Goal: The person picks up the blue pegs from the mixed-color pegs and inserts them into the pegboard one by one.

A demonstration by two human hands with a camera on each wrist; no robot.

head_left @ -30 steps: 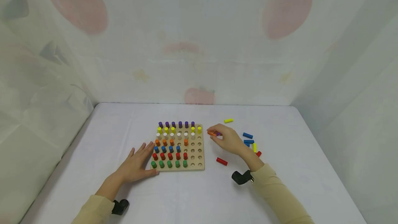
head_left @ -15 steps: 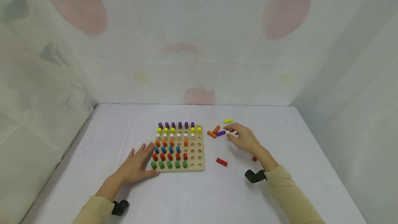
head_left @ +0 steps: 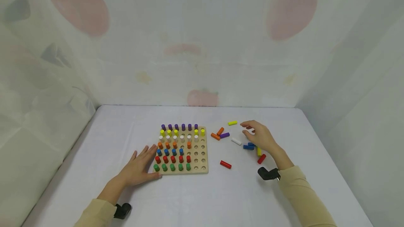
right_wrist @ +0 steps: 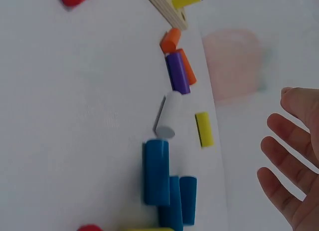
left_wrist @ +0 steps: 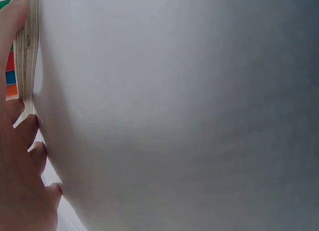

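Observation:
A wooden pegboard point(head_left: 198, 171) carries rows of purple, yellow, white, orange, blue, red and green pegs. My left hand point(head_left: 139, 168) lies flat with spread fingers along the board's left side, its thumb at the near left corner. The left wrist view shows the thumb against the board's edge point(left_wrist: 27, 56). My right hand point(head_left: 259, 135) hovers over the loose pegs with relaxed, slightly bent fingers and nothing between them. Left of it on the table are a white peg point(head_left: 236, 141) and a purple peg point(head_left: 224, 135). Just below it are blue pegs point(head_left: 248, 147), one partly hidden.
Two orange pegs point(head_left: 215, 136) lie between the board and the purple peg. A yellow peg point(head_left: 232, 123) lies farther back. One red peg point(head_left: 225, 164) is right of the board; another red peg point(head_left: 261, 158) lies by a yellow peg point(head_left: 259, 151) under the right wrist.
My right hand has moved right, from the orange pegs past the white peg to above the blue pegs. It has left the orange pegs on the table. The left hand stays put.

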